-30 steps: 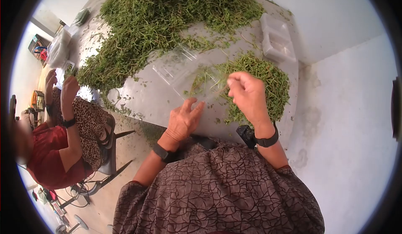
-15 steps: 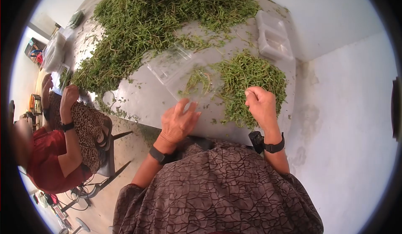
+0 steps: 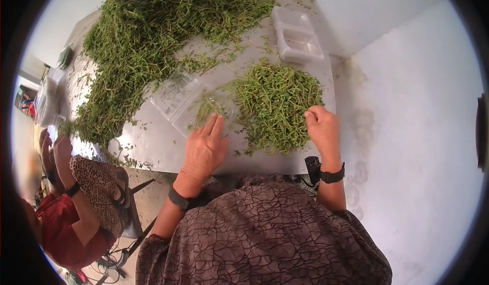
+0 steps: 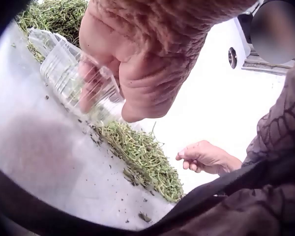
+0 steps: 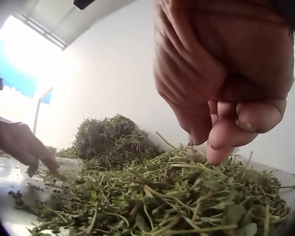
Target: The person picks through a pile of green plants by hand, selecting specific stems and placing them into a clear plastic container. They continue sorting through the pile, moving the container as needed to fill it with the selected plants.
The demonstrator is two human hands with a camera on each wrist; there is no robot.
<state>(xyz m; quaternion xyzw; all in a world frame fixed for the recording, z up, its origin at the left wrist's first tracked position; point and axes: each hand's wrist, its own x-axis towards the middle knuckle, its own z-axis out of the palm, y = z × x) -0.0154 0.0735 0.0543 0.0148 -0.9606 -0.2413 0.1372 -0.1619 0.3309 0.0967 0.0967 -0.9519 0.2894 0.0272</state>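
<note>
My left hand (image 3: 205,150) reaches its fairly straight fingers over a clear plastic clamshell box (image 3: 173,94), which lies open with a few green sprigs (image 3: 210,109) in it. In the left wrist view, fingers overlap the ribbed wall of the box (image 4: 69,73). Beside the box sits a small pile of leafy green stems (image 3: 280,106). My right hand (image 3: 324,132) hovers at the right edge of that pile with its fingers curled. From the right wrist view, thumb and fingertips hang close over the stems (image 5: 187,196), and nothing shows between them.
A large heap of greens (image 3: 168,25) covers the far and left part of the metal table (image 3: 153,147). Translucent trays (image 3: 300,50) stand at the back right by the wall. At left, another person (image 3: 76,208) sits near stacked clear containers (image 3: 47,101).
My right hand has moved right, away from the box to the pile's edge. The left hand has moved forward to the box, its fingers straighter. The head view has shifted rightward.
</note>
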